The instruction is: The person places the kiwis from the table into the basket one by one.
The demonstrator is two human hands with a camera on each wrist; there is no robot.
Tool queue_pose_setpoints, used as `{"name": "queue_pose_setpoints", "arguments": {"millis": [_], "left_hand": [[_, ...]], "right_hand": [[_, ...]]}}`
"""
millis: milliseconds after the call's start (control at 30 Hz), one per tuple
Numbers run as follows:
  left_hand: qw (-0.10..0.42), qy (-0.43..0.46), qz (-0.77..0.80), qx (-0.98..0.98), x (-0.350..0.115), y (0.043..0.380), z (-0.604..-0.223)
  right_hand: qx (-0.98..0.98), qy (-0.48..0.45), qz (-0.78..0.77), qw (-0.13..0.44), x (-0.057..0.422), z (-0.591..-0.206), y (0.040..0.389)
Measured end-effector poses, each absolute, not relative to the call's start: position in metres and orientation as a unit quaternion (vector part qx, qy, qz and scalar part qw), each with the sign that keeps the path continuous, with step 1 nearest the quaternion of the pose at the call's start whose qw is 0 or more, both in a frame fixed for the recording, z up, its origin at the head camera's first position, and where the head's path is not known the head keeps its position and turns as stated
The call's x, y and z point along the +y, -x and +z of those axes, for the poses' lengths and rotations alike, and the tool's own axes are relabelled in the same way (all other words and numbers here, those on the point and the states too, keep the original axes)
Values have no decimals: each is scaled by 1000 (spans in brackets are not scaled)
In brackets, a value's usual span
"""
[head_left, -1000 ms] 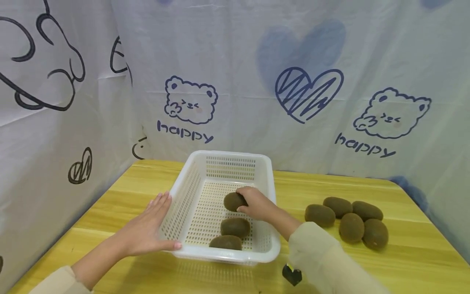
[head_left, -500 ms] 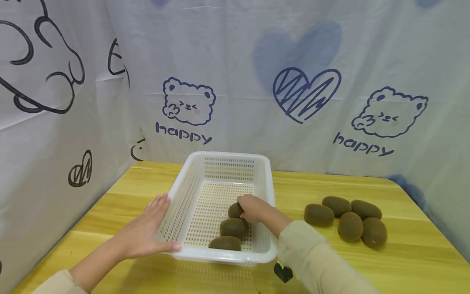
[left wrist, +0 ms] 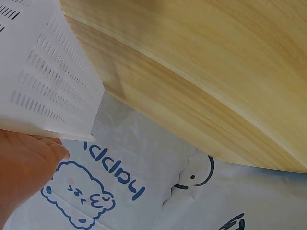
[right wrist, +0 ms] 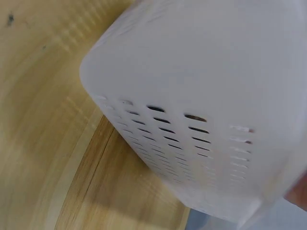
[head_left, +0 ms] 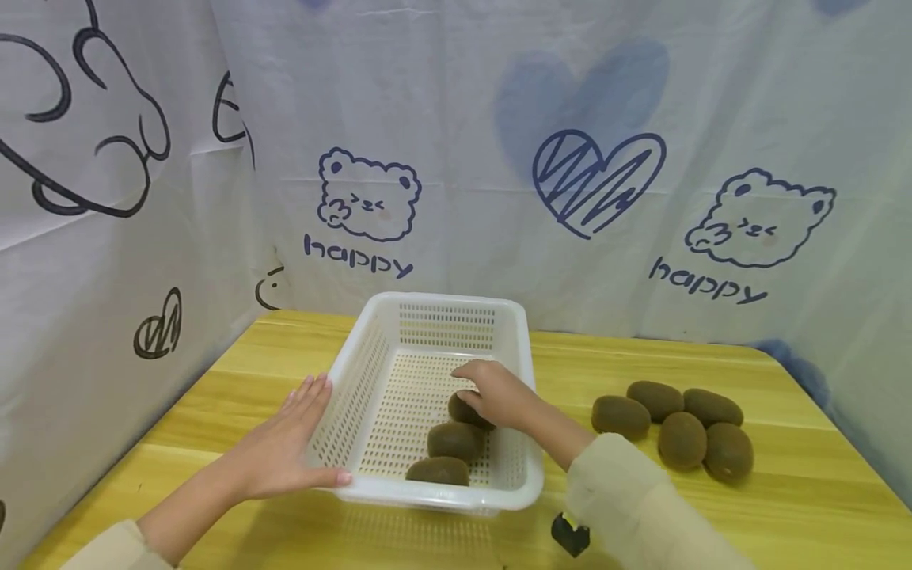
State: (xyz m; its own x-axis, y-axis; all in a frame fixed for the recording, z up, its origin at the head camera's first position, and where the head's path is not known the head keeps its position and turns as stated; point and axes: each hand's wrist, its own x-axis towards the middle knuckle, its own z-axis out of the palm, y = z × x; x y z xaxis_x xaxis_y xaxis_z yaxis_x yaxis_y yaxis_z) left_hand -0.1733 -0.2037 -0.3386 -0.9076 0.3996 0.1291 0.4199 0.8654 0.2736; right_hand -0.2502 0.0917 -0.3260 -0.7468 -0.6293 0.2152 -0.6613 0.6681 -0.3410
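A white perforated plastic basket (head_left: 530, 372) stands on the wooden table. My left hand (head_left: 274, 451) rests with straight fingers along its left rim, the thumb lying at the near rim. Over the basket's right side is my right hand (head_left: 499, 396), its thumb and fingers spread apart just above a brown kiwi (head_left: 466, 410), which the hand partly covers. Nearer the front lie a second kiwi (head_left: 454, 442) and a third kiwi (head_left: 438, 470), in a row inside the basket. In the right wrist view the basket wall (right wrist: 192, 72) hides most of that hand.
Several more kiwis (head_left: 682, 441) lie grouped on the table (head_left: 805, 475) to the right of the basket. A printed cloth (head_left: 484, 261) hangs behind the table and along its left side. A dark heart-shaped mark (head_left: 570, 537) shows near my right sleeve.
My right hand has set its kiwi down in the basket behind the other two, let go of it, and risen slightly with the fingers spread. The left hand has stayed at the rim.
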Motion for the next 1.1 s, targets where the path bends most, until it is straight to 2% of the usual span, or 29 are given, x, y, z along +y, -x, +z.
{"name": "queue_pose_setpoints", "arguments": {"millis": [167,333,833,1100], "left_hand": [[35,211,-148,-965,-204,173,-338],[35,211,-153,-965,-205,173,-339],[36,212,-147,-966,-203,174,-339],[32,212,-149,-965,-203,173,-339]], "right_hand": [[-892,-377,219,120,101,-321,241],[-871,-376,271,165,111,-320,231],[-862,-325,323,219,153,-328,209],[-874,-287,318,228,176,-336,208]]}}
